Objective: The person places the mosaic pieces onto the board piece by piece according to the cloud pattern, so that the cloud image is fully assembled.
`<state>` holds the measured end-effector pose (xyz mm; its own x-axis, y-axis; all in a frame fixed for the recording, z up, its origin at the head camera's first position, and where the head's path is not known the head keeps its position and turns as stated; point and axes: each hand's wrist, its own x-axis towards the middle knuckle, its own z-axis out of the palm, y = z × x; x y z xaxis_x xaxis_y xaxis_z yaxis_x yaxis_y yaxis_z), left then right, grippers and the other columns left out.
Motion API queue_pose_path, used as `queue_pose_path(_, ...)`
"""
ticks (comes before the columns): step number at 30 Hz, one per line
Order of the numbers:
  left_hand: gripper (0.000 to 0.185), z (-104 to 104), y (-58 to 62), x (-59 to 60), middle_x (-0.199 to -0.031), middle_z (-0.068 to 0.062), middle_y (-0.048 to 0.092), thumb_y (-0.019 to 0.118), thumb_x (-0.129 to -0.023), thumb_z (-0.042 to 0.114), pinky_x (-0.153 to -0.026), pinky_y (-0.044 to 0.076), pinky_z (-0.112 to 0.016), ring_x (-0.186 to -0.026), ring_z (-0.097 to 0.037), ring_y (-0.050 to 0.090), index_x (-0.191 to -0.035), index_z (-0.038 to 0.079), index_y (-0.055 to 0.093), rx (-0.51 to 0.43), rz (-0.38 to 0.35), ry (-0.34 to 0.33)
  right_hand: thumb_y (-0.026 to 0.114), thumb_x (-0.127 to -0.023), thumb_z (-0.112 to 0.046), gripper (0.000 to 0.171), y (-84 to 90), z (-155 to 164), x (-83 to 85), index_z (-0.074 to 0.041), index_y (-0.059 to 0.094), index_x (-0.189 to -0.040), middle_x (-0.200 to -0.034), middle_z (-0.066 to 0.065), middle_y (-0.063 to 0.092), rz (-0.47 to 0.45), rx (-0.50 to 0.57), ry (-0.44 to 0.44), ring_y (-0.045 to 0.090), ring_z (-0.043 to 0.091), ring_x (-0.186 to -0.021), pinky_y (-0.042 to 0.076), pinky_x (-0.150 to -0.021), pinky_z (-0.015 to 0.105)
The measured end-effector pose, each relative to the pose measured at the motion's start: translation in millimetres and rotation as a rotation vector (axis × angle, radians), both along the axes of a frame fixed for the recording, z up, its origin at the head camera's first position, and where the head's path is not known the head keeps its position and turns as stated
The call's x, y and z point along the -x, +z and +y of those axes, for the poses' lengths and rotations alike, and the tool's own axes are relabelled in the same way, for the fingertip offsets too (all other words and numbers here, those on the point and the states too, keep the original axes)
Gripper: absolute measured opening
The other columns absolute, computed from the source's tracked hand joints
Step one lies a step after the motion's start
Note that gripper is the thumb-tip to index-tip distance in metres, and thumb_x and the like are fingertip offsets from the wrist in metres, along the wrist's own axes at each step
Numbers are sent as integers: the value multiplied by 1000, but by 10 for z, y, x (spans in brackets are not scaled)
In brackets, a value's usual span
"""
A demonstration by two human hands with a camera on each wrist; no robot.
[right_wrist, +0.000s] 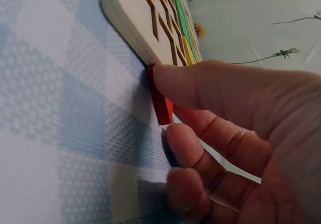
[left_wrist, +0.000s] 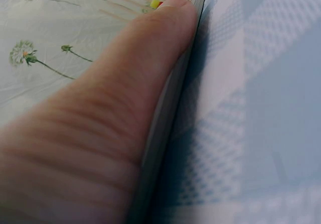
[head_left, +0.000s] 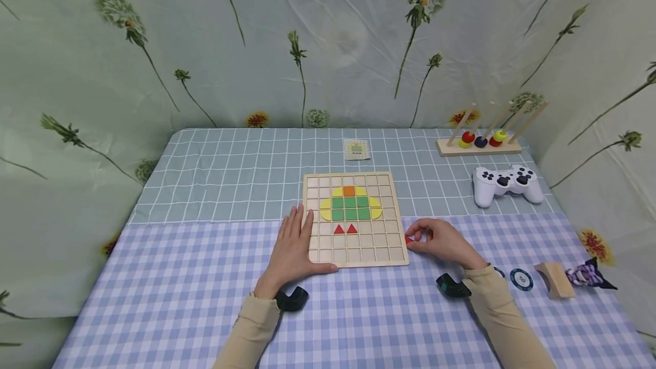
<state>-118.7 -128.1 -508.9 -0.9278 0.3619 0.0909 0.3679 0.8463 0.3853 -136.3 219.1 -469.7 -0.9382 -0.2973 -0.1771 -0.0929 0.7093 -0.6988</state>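
A wooden grid board [head_left: 379, 246] lies on the checked cloth, bearing green squares [head_left: 351, 208], yellow rounded pieces [head_left: 325, 209], an orange square [head_left: 349, 191] and two red triangles [head_left: 351, 229]. My left hand [head_left: 292, 249] rests on the board's left edge with fingers straight, its thumb along the near edge. In the left wrist view that thumb [left_wrist: 145, 53] lies against the board's side. Beside the board's right edge, my right hand [head_left: 441, 241] pinches a red triangle piece [right_wrist: 159, 98] between thumb and fingers, low over the cloth.
Behind the board lies a small pattern card [head_left: 356, 150]. At the back right stand a wooden peg rack with beads [head_left: 479, 151] and a white game controller [head_left: 504, 184]. A round chip [head_left: 521, 279], a wooden arch block [head_left: 556, 281] and a purple patterned item [head_left: 589, 275] lie right of my right arm.
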Motion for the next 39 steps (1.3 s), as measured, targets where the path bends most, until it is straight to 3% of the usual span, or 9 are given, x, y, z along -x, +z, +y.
queue_pose_path(11,130,-2,-13,-2,-157,-17,0,61,-61,82,-114,-3,-38,-143,-28,-7,-152,3,13,9,1,0,79,-77,-16,23,10,-11,-8,-9,67,-96,-78,-1,55,9,-22,-27,45,16,-62,36,-52,27)
queue_pose_path(32,130,-4,-9,-2,-157,-17,0,61,-61,82,-114,-3,-40,-143,-28,-6,-152,3,12,7,-6,2,75,-80,-13,15,20,-30,1,-11,67,-93,-78,-1,52,-27,-24,7,44,17,-64,34,-53,27)
queue_pose_path(39,129,-2,-12,-2,-157,-18,1,61,-61,82,-114,-1,-41,-143,-30,-5,-151,2,14,-2,11,-4,76,-76,-11,18,9,-5,-46,-13,67,-91,-77,-2,52,23,-38,31,44,16,-64,35,-54,27)
